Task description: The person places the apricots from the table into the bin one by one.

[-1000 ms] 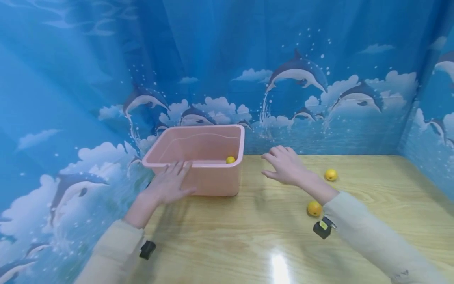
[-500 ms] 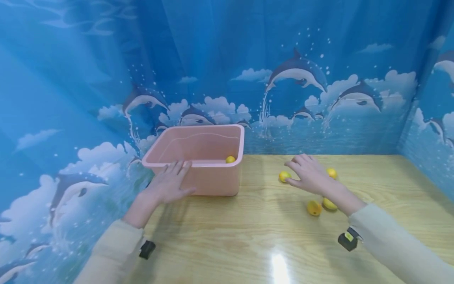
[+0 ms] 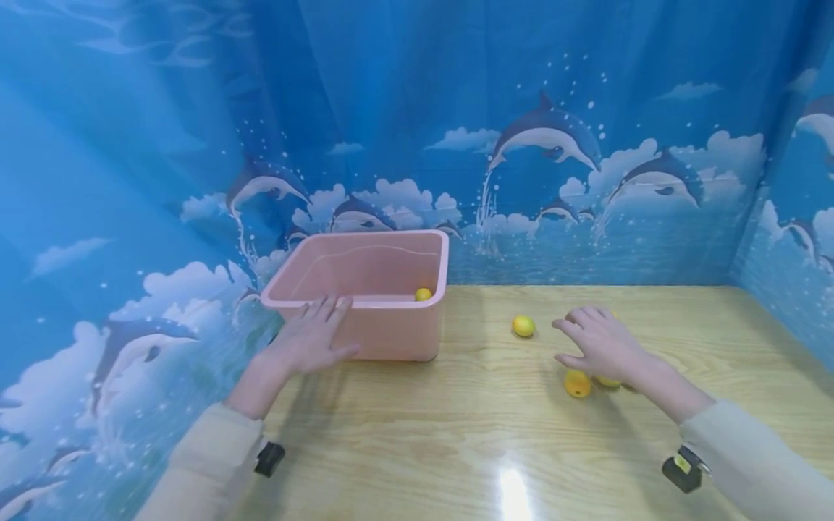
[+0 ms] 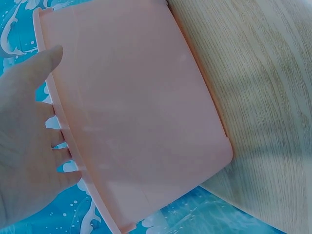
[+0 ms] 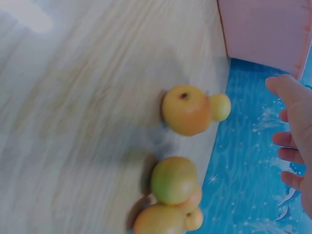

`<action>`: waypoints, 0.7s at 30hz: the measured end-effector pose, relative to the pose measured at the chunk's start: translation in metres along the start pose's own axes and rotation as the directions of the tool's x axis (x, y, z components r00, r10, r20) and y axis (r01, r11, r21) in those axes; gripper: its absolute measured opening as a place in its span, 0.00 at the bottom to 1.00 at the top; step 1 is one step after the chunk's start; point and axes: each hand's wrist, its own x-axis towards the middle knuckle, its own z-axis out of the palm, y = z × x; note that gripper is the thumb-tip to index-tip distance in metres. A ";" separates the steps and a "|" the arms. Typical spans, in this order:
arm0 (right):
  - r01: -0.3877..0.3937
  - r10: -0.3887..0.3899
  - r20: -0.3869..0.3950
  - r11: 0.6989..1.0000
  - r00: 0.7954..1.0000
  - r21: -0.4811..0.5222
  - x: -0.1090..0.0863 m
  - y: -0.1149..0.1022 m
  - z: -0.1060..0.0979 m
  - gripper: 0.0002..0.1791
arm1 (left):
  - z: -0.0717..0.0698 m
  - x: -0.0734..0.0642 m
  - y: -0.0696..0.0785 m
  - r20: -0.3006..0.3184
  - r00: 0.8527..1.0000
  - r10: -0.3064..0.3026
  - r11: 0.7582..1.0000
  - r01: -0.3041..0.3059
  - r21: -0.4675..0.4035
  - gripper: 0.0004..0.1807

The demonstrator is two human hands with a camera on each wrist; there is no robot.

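Observation:
My left hand (image 3: 308,335) rests at the near rim of a pink plastic bin (image 3: 384,333), its fingers spread over the edge. In the left wrist view the thumb (image 4: 51,58) lies against the bin's outer side. A yellow fruit (image 3: 423,294) sits inside the bin. Nothing is held by my right hand (image 3: 602,344), which hovers over the table with fingers loosely bent. Below it lie an orange-yellow fruit (image 3: 577,384) and a yellow one (image 3: 608,380), partly hidden by the hand. A yellow-green fruit (image 3: 523,325) lies between that hand and the bin.
The wooden table (image 3: 417,434) meets a blue dolphin-print curtain (image 3: 586,239) behind the bin and along the sides. In the right wrist view, several fruits stand close together, including a greenish one (image 5: 174,180).
My right hand has moved right and toward me, away from the bin. The yellow-green fruit has appeared on the table where that hand was. The left hand and bin have stayed put.

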 end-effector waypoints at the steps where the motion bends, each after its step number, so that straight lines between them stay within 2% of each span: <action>1: -0.005 0.005 0.009 1.000 1.000 -0.001 -0.003 0.001 0.001 0.29 | 0.000 0.000 0.000 0.002 1.000 0.000 1.000 0.000 -0.001 0.47; 5: -0.004 0.005 0.020 1.000 1.000 -0.025 -0.012 0.004 0.004 0.29 | 0.000 0.000 -0.001 0.006 1.000 -0.003 1.000 0.003 -0.003 0.47; 12: 0.052 -0.053 -0.014 0.997 0.998 -0.052 -0.027 0.010 0.010 0.31 | 0.000 0.001 0.000 0.006 1.000 -0.004 1.000 0.004 -0.003 0.47; 21: 0.092 -0.090 0.041 0.994 0.995 -0.057 -0.036 0.012 0.021 0.34 | -0.001 0.000 0.001 0.007 1.000 -0.005 1.000 0.005 -0.003 0.47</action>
